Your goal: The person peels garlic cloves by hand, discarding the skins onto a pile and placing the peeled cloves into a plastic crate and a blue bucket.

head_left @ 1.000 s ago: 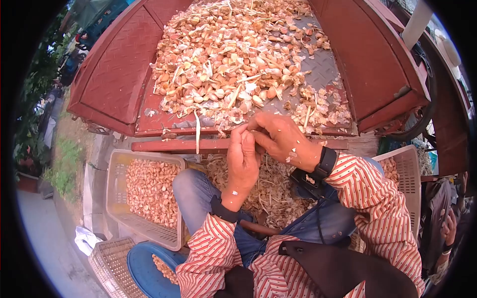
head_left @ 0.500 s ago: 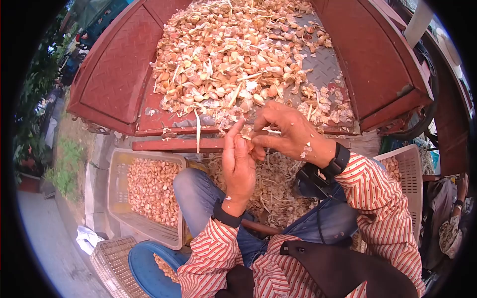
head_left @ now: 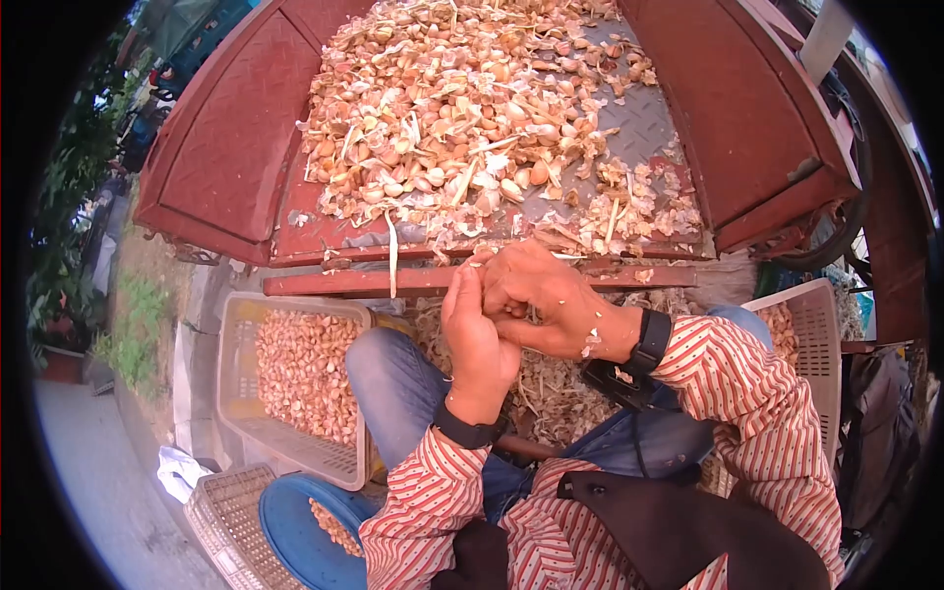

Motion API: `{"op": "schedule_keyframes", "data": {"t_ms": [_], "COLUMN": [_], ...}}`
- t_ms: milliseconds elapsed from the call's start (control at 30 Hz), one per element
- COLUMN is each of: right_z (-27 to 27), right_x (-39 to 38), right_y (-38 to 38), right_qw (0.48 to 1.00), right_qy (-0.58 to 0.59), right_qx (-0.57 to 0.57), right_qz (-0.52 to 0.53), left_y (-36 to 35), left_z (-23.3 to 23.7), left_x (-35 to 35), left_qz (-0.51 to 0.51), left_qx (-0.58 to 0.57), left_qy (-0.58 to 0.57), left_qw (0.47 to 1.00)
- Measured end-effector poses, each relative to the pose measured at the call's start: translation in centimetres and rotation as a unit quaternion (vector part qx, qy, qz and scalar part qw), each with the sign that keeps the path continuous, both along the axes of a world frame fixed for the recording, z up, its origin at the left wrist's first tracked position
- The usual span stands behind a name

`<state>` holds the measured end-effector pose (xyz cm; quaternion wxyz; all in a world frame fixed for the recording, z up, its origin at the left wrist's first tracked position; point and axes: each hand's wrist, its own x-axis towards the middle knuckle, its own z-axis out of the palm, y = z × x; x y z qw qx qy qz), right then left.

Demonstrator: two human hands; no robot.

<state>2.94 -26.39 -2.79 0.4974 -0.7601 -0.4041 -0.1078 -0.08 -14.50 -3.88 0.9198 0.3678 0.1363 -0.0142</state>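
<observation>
My left hand (head_left: 482,344) is held upright in front of the red bed's edge, its thumb and fingers closed. A small pale garlic clove (head_left: 480,259) shows at its fingertips, partly hidden. Curled against those fingers is my right hand (head_left: 565,300), its knuckles turned up. Whatever lies inside its fingers is hidden, and bits of skin stick to its back. Beyond both hands spreads a heap of garlic cloves (head_left: 433,128), mixed with papery skins and dry stems.
The heap lies in a red metal bed (head_left: 226,157) with raised side panels. At the left stands a plastic crate (head_left: 231,364) of cloves; another crate (head_left: 821,344) is at the right. A blue lid-like dish (head_left: 285,536) holds some cloves. Husks (head_left: 551,393) cover the ground between my knees.
My right hand has moved down and folded in against my left fingers. My left hand has shifted slightly lower and to the right.
</observation>
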Motion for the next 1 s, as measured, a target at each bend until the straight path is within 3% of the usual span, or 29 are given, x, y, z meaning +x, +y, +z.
{"op": "schedule_keyframes", "data": {"t_ms": [67,100,200,233,367,467,500,600,633,700,767,833,933,967,1000], "right_z": [0.3,1.4,2.1,1.4,0.2,-0.5,-0.4,1.2,1.0,1.2,1.3,0.5,-0.9,-1.0,-0.9], "right_x": [0.2,0.0,0.7,0.7,0.9,0.6,0.6,0.2,0.3,2.8,5.9,8.8,10.6,10.5,10.4], "right_y": [-0.3,-0.8,-1.1,-1.0,-0.9,-0.9,-0.9,-1.2,-1.0,-2.0,-3.4,-4.5,-4.7,-4.7,-4.7], "right_qw": [0.995,0.981,0.978,0.988,0.99,0.996,0.997,0.993,0.996,0.995,0.981,0.967,0.954,0.948,0.941], "right_qy": [0.047,0.166,0.2,0.143,0.127,0.072,0.046,0.084,0.075,0.068,0.034,-0.004,-0.011,-0.007,-0.004], "right_qx": [0.085,0.1,0.009,-0.005,0.037,-0.017,-0.052,-0.06,-0.003,-0.033,-0.093,-0.171,-0.254,-0.273,-0.296], "right_qz": [0.025,0.0,-0.052,-0.057,-0.043,-0.041,-0.038,0.05,0.043,-0.072,-0.169,-0.191,-0.162,-0.164,-0.163], "left_y": [1.0,1.2,0.6,-0.3,-0.5,-0.2,-0.7,1.1,2.9,7.3,14.1,20.1,23.1,23.1,20.3], "left_z": [0.1,0.1,0.0,0.9,0.1,-0.8,0.0,0.8,0.8,2.2,2.4,1.9,1.4,1.1,2.4], "left_x": [0.4,0.5,-0.1,-0.3,-0.5,-0.8,-0.7,-0.3,-0.2,0.3,0.7,1.1,0.8,0.6,0.6], "left_qz": [-0.041,-0.061,-0.082,-0.053,-0.047,-0.054,-0.029,-0.039,-0.06,0.025,0.114,0.165,0.146,0.121,0.088], "left_qx": [-0.044,-0.067,-0.001,0.033,0.068,0.043,0.025,-0.04,-0.048,0.077,0.268,0.561,0.732,0.701,0.622], "left_qy": [0.01,0.014,-0.076,-0.04,-0.078,-0.061,0.013,0.093,0.035,-0.037,-0.088,0.002,-0.018,-0.038,-0.025], "left_qw": [0.998,0.996,0.994,0.997,0.994,0.996,0.999,0.994,0.996,0.996,0.953,0.811,0.665,0.702,0.778]}}
